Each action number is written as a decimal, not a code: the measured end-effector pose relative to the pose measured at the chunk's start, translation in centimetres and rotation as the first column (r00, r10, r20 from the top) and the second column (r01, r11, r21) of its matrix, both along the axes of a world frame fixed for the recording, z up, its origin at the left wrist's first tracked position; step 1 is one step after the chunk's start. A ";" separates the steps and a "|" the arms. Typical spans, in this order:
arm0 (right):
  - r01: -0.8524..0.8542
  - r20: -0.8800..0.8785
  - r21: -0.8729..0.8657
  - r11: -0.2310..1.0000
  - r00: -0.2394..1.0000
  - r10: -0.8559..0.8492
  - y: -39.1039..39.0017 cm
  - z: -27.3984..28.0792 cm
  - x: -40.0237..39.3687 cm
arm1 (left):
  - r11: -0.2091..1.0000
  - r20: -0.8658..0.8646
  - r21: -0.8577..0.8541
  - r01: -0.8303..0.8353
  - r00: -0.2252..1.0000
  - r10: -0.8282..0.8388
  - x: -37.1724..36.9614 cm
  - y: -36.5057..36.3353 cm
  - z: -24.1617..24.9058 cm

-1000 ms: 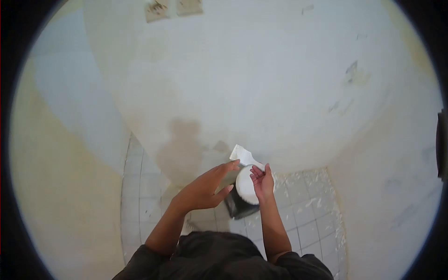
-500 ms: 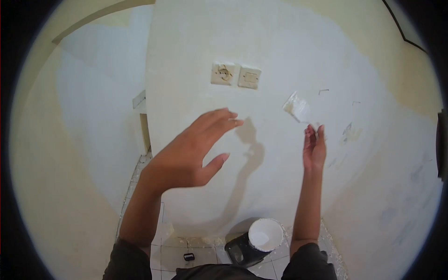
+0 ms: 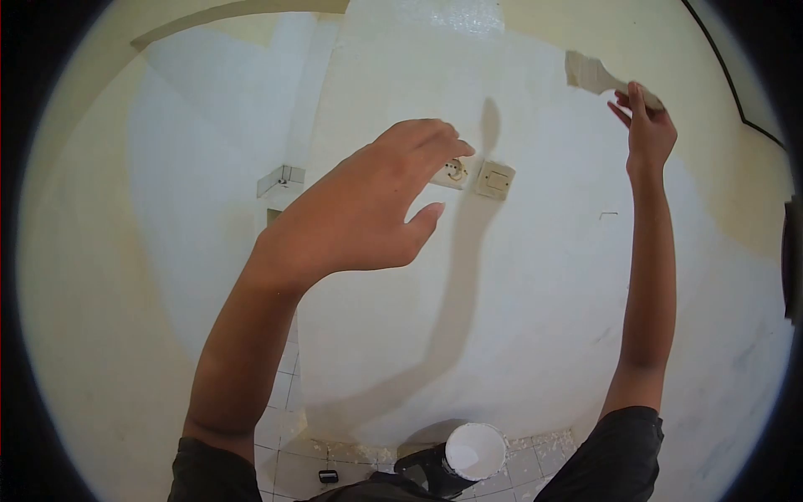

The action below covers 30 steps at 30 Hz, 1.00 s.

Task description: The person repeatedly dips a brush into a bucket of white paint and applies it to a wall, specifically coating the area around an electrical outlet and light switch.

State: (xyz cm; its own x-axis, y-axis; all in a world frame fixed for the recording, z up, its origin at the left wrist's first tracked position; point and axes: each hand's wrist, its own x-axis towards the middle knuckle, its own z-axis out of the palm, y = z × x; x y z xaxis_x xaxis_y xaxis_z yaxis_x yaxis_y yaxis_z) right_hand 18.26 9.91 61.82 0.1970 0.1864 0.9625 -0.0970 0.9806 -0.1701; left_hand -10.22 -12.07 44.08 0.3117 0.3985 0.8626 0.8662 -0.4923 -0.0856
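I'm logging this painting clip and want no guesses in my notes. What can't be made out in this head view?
- Wall socket: partly hidden behind the left hand.
- Paintbrush: its handle is covered by the right hand; whether the bristles touch the wall is unclear.
- Paint bucket: lower part cut off by the frame edge and the person's dark clothing.
- Small dark object on the floor tiles: too small to identify.

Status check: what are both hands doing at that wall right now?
Right hand grips paintbrush, raised high against wall. Left hand open, empty, in front of socket. Paint bucket on floor below.
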 end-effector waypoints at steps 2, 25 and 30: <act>0.058 0.071 0.101 0.993 0.995 -0.065 1.0 2.0 -1.3 | 0.999 -0.045 0.040 -0.025 0.999 0.027 -0.2 0.1 0.4; 0.237 0.199 0.729 0.642 0.824 -0.530 10.1 18.6 -12.5 | 0.879 -0.115 0.212 -0.427 0.882 0.457 3.6 9.0 14.8; 0.270 0.146 0.736 0.621 0.832 -0.535 13.4 19.0 -15.1 | 0.909 -0.107 0.240 -0.341 0.921 0.374 0.8 14.4 12.9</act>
State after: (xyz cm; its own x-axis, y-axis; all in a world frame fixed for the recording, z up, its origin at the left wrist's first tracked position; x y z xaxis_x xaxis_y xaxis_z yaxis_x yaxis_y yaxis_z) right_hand 3.13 23.31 80.87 -0.2524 -0.5410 0.8022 0.2664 0.7582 0.5951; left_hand -9.44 2.33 56.95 0.3126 0.3189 0.8947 0.9499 -0.1080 -0.2934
